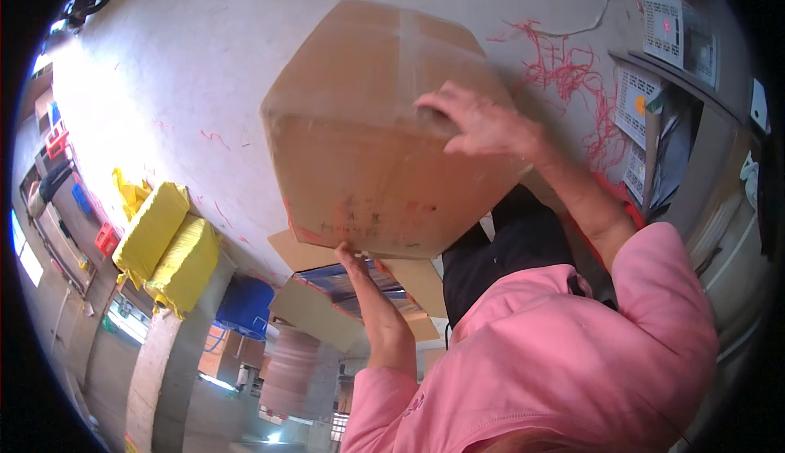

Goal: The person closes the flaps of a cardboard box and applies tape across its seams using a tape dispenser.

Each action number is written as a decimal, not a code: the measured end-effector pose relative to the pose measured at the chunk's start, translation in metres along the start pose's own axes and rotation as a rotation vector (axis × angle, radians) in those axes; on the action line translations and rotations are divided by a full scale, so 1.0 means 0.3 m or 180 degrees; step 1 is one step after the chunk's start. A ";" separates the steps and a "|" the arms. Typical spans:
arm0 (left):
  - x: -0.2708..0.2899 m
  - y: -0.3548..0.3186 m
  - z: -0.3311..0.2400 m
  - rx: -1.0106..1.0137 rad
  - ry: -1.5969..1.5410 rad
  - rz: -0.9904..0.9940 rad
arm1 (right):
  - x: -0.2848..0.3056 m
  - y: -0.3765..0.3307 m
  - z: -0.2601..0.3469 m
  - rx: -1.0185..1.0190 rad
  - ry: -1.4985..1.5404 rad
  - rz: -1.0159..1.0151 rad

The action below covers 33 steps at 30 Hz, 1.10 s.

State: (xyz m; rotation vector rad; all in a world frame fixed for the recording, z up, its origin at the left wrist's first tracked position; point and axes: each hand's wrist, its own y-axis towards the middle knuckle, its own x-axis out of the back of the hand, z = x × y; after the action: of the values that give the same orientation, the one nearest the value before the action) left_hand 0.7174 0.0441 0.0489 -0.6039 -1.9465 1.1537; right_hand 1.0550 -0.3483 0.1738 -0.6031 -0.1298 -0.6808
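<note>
A large closed cardboard box stands tilted in front of me, with a strip of clear tape running over its top face. At its lower edge my left hand grips the carton, fingers partly hidden beneath. My right hand is over the box's right side, fingers curved and apart from the thumb; whether it touches the cardboard I cannot tell. Below the box, close to my left forearm, an open carton has its flaps spread and blue, glossy contents inside.
Tangled red string lies on the pale floor to the right. White perforated crates stand at the far right. Two yellow wrapped bundles and a blue bin are on the left. Red stools stand farther off.
</note>
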 end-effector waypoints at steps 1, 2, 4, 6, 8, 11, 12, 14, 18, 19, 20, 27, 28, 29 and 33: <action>-0.058 -0.038 -0.012 -0.0122 -0.0377 0.0105 | 0.028 -0.008 -0.040 -0.0111 -0.0116 -0.0207; -0.125 -0.080 -0.031 -0.0245 -0.0761 0.0200 | 0.056 -0.013 -0.080 -0.0213 -0.0232 -0.0408; -0.272 -0.149 -0.089 -0.0484 -0.0791 0.0692 | 0.115 -0.002 -0.144 -0.0273 -0.0935 -0.0897; -0.365 -0.145 -0.101 -0.0824 -0.1052 0.0830 | 0.201 0.045 -0.223 -0.0329 -0.1025 -0.0944; -0.522 -0.187 -0.166 -0.1321 -0.0394 0.0793 | 0.325 0.047 -0.384 -0.0396 -0.1039 -0.0899; -0.629 -0.195 -0.263 -0.1871 -0.0459 0.0702 | 0.418 0.060 -0.462 -0.0919 -0.0737 -0.0909; -0.671 -0.216 -0.306 -0.1924 -0.0466 0.0640 | 0.448 0.058 -0.510 -0.1090 -0.0817 -0.0951; -0.672 -0.208 -0.359 -0.2090 -0.0584 0.0562 | 0.442 0.091 -0.510 -0.0873 -0.0886 -0.0988; -0.727 -0.509 -0.475 -0.2539 0.0575 -0.0310 | 0.526 0.003 -0.563 -0.1260 -0.0501 -0.1115; -0.726 -0.557 -0.484 -0.2766 0.0710 -0.0369 | 0.565 0.003 -0.600 -0.1222 -0.0551 -0.1064; -0.733 -0.630 -0.496 -0.2989 0.0863 -0.0515 | 0.602 -0.019 -0.645 -0.1379 -0.0576 -0.0798; -0.914 -0.935 -0.368 -0.4241 0.2548 -0.0087 | 0.287 0.059 -0.504 -0.1100 0.0555 -0.1154; -0.944 -0.956 -0.371 -0.4308 0.2473 0.0010 | 0.273 0.078 -0.467 -0.0819 0.0364 -0.1363; -0.970 -0.968 -0.384 -0.4186 0.2722 0.0057 | 0.265 0.119 -0.412 -0.0818 0.0300 -0.1472; -0.974 -0.940 -0.378 -0.4141 0.2966 0.0018 | 0.257 0.306 -0.140 0.1165 -0.1027 -0.1921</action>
State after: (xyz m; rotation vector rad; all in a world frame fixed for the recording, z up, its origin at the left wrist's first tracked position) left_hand 0.9771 -0.2418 0.2181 -1.4431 -1.5685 -0.5651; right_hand 1.1688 -0.3580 0.1186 -0.3089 -0.7430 -1.1060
